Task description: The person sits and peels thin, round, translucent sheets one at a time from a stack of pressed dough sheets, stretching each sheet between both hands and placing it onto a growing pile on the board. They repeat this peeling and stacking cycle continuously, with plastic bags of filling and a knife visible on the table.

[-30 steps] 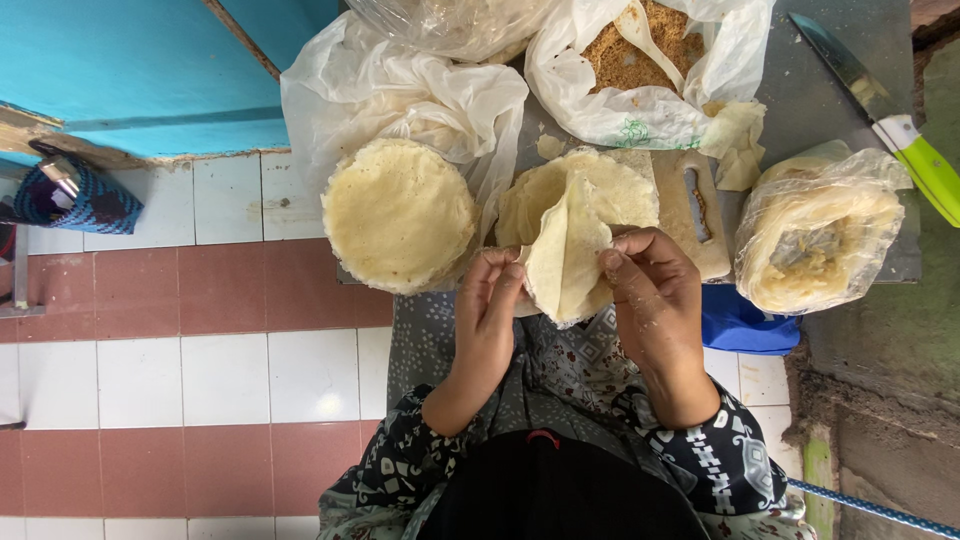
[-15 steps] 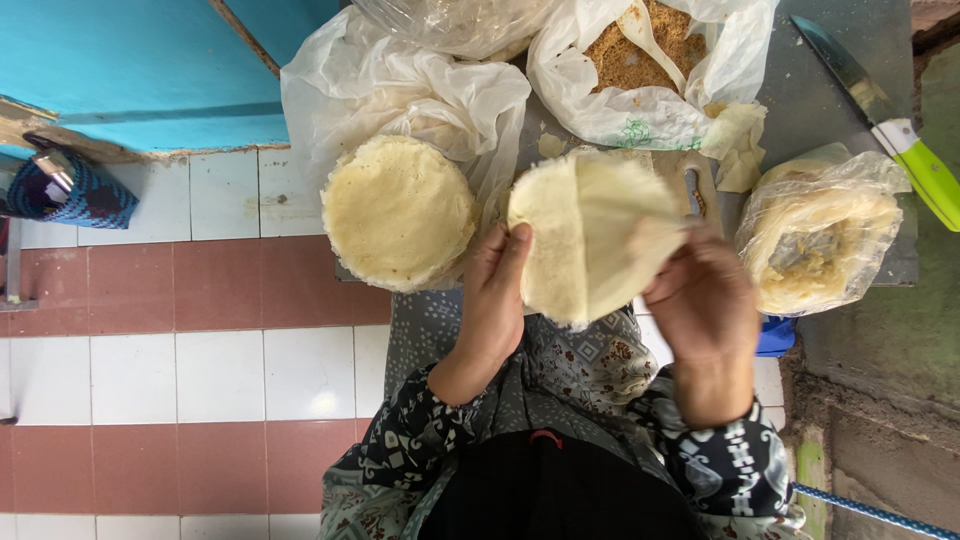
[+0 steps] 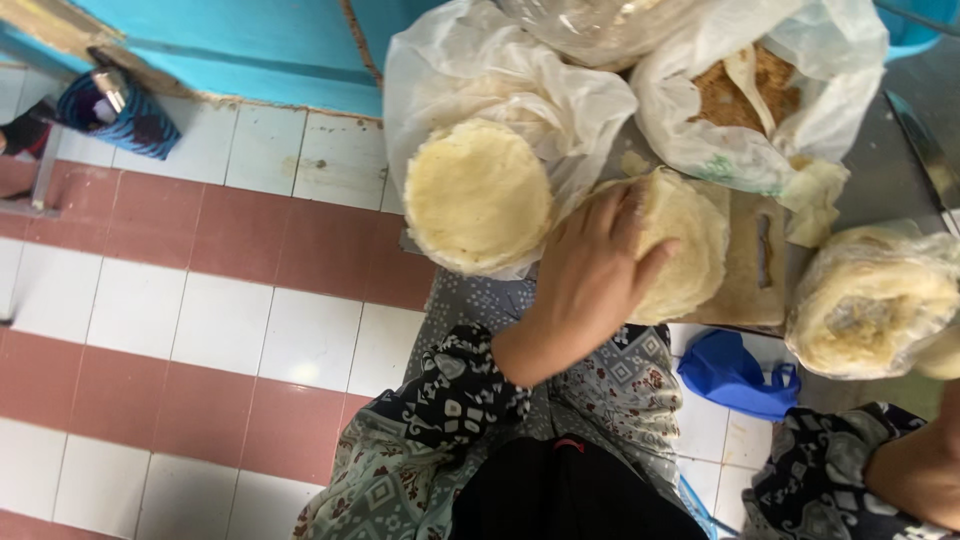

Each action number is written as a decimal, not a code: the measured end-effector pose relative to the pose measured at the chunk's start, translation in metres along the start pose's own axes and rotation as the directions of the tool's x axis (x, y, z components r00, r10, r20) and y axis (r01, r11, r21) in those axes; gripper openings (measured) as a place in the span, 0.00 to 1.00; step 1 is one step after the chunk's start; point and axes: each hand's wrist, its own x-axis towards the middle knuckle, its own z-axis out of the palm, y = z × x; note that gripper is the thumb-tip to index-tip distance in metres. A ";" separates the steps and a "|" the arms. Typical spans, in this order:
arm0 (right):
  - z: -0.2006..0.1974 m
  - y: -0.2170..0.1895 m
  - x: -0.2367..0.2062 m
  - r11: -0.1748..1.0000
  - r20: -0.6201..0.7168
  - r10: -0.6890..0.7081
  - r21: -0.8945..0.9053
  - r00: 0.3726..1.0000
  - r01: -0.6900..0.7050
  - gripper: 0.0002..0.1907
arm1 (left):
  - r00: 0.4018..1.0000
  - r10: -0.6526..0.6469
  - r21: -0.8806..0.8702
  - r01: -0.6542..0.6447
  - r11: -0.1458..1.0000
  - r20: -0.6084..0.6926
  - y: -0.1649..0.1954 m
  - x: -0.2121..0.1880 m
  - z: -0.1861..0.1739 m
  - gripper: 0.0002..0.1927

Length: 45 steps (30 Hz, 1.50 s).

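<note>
Pale dough round [image 3: 690, 245] lies on the wooden board [image 3: 755, 270] on the table; the left hand [image 3: 590, 270] presses flat and open on it. A bagged stack of rounds [image 3: 478, 195] sits beside. The right hand is out of sight, only its forearm [image 3: 915, 470] showing.

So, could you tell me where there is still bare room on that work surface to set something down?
Little: a grey strip of table between the crumb bag and the wrapped stack. Elsewhere it is crowded; the left hand presses the dough round beside the bagged stack.
</note>
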 end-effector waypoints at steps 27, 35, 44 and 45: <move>0.112 0.240 0.137 0.230 -0.060 0.816 -0.878 0.574 -0.419 0.11 | 0.953 -0.278 -0.226 0.247 0.942 -0.118 -0.102 0.019 -0.185 0.11; 0.119 0.227 0.119 0.317 0.146 0.714 -0.939 0.685 -0.131 0.13 | 0.923 -0.240 -0.029 0.243 0.970 -0.300 -0.091 0.003 -0.172 0.09; 0.121 0.178 0.090 0.139 0.262 0.558 -0.965 0.787 0.223 0.12 | 0.918 0.114 0.512 0.105 0.852 -0.379 -0.076 -0.010 -0.159 0.21; 0.118 0.164 0.084 0.088 0.289 0.541 -0.953 0.790 0.289 0.10 | 0.906 0.163 0.549 0.087 0.831 -0.390 -0.073 -0.016 -0.159 0.21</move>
